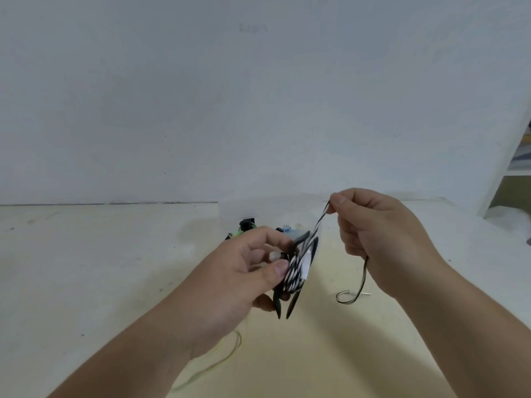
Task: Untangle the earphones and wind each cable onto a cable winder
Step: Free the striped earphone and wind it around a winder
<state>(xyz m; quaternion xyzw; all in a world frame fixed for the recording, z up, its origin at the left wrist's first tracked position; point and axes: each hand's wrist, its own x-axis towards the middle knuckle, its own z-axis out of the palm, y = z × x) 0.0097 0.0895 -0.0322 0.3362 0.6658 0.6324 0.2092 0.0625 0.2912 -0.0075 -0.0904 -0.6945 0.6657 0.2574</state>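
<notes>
Above a pale bench (86,282) before a white wall (172,96), we are gripping the black cable winder (277,303) in our left hand (244,271) while our right hand (376,225) is pinching the striped cable (318,225) taut; slackening there, we judge, risks wound turns slipping off.

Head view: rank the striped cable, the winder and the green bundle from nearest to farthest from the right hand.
1. striped cable: pinched in the fingertips of the right hand.
2. winder: to that hand's left, gripped by the left hand.
3. green bundle: beyond the left hand, farthest left.
</notes>
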